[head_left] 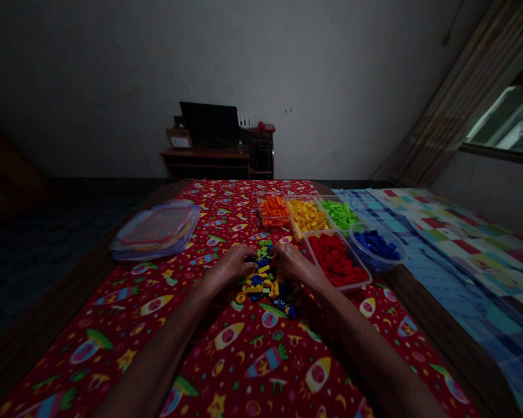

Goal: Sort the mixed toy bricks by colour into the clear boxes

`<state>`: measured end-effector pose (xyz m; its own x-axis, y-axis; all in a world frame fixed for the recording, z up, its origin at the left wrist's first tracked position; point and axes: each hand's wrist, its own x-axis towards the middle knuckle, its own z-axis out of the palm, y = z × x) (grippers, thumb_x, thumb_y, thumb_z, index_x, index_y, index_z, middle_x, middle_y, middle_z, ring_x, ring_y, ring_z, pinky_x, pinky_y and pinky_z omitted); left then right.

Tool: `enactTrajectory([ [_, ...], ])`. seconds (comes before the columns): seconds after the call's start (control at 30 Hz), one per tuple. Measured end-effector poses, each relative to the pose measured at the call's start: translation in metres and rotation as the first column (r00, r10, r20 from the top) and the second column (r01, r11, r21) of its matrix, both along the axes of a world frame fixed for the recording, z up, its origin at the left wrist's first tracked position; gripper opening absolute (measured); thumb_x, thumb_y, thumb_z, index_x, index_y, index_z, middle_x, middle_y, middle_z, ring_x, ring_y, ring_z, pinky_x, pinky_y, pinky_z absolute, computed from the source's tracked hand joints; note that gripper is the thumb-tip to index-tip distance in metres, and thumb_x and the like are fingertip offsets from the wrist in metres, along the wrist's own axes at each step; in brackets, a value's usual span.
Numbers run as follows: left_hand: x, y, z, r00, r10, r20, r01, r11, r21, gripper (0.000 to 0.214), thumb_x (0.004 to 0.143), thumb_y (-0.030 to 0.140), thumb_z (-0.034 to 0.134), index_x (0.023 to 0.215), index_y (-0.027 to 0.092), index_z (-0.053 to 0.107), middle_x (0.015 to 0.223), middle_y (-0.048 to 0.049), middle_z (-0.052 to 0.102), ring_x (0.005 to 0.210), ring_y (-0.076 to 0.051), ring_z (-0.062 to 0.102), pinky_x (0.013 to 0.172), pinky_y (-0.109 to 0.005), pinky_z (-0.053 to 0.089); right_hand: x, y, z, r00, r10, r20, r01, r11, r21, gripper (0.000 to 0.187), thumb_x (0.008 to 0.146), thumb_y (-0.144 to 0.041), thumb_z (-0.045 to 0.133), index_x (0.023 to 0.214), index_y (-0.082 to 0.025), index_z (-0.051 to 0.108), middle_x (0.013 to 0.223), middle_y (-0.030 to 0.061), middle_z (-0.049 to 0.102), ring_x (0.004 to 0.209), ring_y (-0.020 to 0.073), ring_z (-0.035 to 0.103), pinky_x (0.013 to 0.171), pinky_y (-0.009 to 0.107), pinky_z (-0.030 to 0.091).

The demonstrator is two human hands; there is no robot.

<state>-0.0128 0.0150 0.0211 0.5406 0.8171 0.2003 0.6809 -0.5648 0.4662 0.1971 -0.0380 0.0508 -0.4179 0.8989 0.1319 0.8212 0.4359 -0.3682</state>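
A small pile of mixed toy building bricks (261, 281) in yellow, blue and green lies on the red patterned cloth (226, 371). At the pile's left side is my left hand (234, 261), its fingers curled in toward the thumb around something dark. My right hand (291, 261) reaches into the pile from the right, fingertips bent down and pressed close together among the bricks. Whatever either hand pinches is too small and dim to name. Just right of my right hand stands a clear tub of red bricks (335, 259).
Behind the red tub stand tubs of orange bricks (274, 208), yellow bricks (307, 215) and green bricks (339, 213). A round tub of blue bricks (377, 244) sits at the right edge. Stacked lids (157, 229) lie at left. Beyond is a desk with a monitor (210, 125).
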Motion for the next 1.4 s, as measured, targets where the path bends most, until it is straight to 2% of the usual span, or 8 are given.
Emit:
enactTrajectory([
  [0.27,0.005,-0.005,0.002,0.999,-0.010,0.032,0.010,1.000,-0.002,0.011,0.071,0.025,0.066,0.080,0.021,0.073,0.087,-0.0048,0.067,0.084,-0.020,0.063,0.077,-0.028,0.050,-0.013,0.006,-0.021,0.984,0.118,-0.134,-0.100,0.986,0.132,0.019,0.081,-0.008,0.055,0.099,-0.011,0.059,0.096,0.0121,0.061,0.092,0.0211,0.054,0.082,0.032,0.041],
  [0.4,0.004,-0.004,0.011,0.997,0.070,0.043,-0.070,0.997,0.010,0.013,0.071,0.027,0.064,0.077,0.020,0.072,0.084,-0.0056,0.069,0.082,-0.021,0.064,0.077,-0.030,0.049,-0.012,0.002,-0.015,0.986,0.078,-0.149,-0.067,0.995,0.076,0.017,0.081,-0.011,0.054,0.097,-0.010,0.061,0.094,0.0137,0.062,0.091,0.0213,0.055,0.081,0.032,0.041],
  [0.53,0.002,-0.002,0.017,0.977,0.145,0.156,-0.122,0.981,-0.149,0.022,0.072,0.033,0.058,0.080,0.018,0.071,0.077,-0.0042,0.072,0.073,-0.020,0.066,0.068,-0.029,0.051,-0.009,0.003,-0.004,0.940,-0.028,-0.340,0.042,0.999,0.033,0.020,0.079,-0.013,0.055,0.098,-0.012,0.062,0.094,0.0101,0.065,0.090,0.0203,0.055,0.081,0.032,0.042],
  [0.73,0.008,-0.010,0.030,0.926,0.183,0.329,-0.062,0.936,-0.347,0.027,0.070,0.037,0.057,0.082,0.016,0.069,0.072,-0.0022,0.072,0.065,-0.019,0.066,0.058,-0.027,0.052,-0.019,0.014,-0.003,0.669,-0.235,-0.705,-0.079,0.921,-0.382,0.005,0.073,-0.015,0.057,0.068,-0.016,0.059,0.060,-0.0037,0.056,0.057,0.0099,0.051,0.055,0.021,0.040],
  [0.93,0.017,-0.020,0.047,0.958,0.151,0.242,-0.134,0.987,-0.087,0.019,0.073,0.029,0.058,0.083,0.019,0.069,0.082,-0.0029,0.073,0.076,-0.019,0.067,0.073,-0.030,0.053,-0.029,0.011,-0.007,0.179,-0.543,-0.820,-0.372,0.734,-0.568,0.024,0.067,-0.035,0.074,0.067,-0.017,0.057,0.057,-0.0045,0.053,0.057,0.0087,0.053,0.063,0.024,0.050],
  [1.03,0.022,-0.025,0.047,0.976,0.104,0.190,-0.120,0.990,0.072,0.017,0.073,0.023,0.059,0.086,0.020,0.069,0.090,-0.0039,0.072,0.083,-0.020,0.066,0.079,-0.031,0.053,-0.033,0.009,-0.003,0.035,-0.618,-0.785,-0.463,0.686,-0.561,0.030,0.071,-0.045,0.072,0.074,-0.018,0.057,0.065,-0.0018,0.057,0.064,0.0107,0.055,0.064,0.026,0.052],
  [1.23,0.033,-0.033,0.048,0.955,0.038,0.295,-0.042,0.999,0.007,0.038,0.073,0.021,0.062,0.111,0.019,0.062,0.098,-0.0049,0.071,0.084,-0.019,0.068,0.078,-0.032,0.055,-0.037,0.011,0.003,-0.027,-0.689,-0.725,-0.470,0.648,-0.599,0.023,0.081,-0.037,0.064,0.074,-0.017,0.056,0.064,-0.0012,0.057,0.057,0.0083,0.052,0.052,0.019,0.047],
  [1.4,0.027,-0.032,0.056,0.912,0.074,0.403,-0.079,0.997,-0.002,0.034,0.082,0.031,0.054,0.113,0.019,0.062,0.097,-0.0055,0.073,0.084,-0.019,0.068,0.078,-0.032,0.055,-0.036,0.010,0.000,0.012,-0.647,-0.762,-0.373,0.704,-0.604,0.023,0.069,-0.030,0.073,0.067,-0.016,0.056,0.060,-0.0030,0.056,0.052,0.0053,0.048,0.047,0.015,0.040],
])
